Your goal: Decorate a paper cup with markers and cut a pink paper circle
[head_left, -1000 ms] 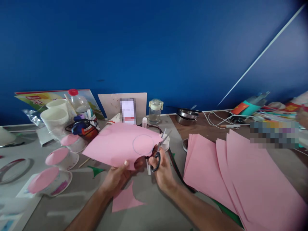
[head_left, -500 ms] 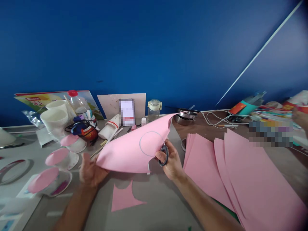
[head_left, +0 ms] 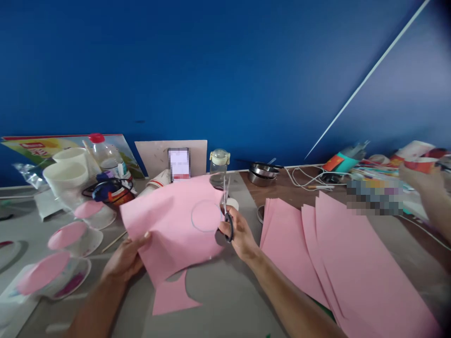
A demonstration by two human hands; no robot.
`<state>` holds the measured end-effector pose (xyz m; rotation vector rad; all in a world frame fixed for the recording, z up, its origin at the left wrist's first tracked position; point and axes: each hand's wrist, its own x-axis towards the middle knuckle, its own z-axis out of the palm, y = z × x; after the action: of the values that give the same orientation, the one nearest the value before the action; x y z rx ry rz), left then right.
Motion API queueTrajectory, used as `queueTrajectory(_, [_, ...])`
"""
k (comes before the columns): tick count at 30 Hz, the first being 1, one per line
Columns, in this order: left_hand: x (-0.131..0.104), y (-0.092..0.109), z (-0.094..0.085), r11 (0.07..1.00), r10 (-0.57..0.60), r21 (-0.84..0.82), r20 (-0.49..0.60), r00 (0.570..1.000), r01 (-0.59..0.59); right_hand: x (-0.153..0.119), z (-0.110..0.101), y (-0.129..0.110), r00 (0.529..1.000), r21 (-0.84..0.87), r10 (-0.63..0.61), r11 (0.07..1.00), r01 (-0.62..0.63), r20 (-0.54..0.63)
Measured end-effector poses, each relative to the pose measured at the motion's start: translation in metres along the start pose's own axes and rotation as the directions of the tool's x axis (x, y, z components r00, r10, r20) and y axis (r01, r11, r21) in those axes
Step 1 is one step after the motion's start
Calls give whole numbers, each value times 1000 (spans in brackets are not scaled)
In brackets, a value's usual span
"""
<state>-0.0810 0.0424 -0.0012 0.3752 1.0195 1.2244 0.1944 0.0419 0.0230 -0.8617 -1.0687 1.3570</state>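
A sheet of pink paper is held up above the grey table, with a pencil-like circle drawn near its right side and cut-away edges. My left hand pinches its lower left part, thumb on top. In my right hand is a pair of scissors with dark handles, fingers closed around them. The blades point up beside the sheet's right edge, close to the drawn circle. Below the sheet lies a pink paper offcut with curved edges, partly covered by the sheet.
Paper cups topped with pink discs stand at left, near stacked white cups and a red-capped bottle. A phone leans at the back beside a glass jar. Pink sheets lie right; another person's hand holds a cup.
The pink sheet has been turned and flattened toward me. My left hand now grips it from below with its thumb on top. The scissors' blades have come into sight. The view has shifted slightly right.
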Motion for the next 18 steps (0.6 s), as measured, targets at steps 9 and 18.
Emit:
queueTrajectory(9, [1,4,10,992,120,-31,-143,983,-125,-14,1,9,994,-59,-32,998,39,106])
queueTrajectory(18, [0,4,11,983,182,8,-150,972,-183,-16,3,2,993,-268,-8,963,40,118])
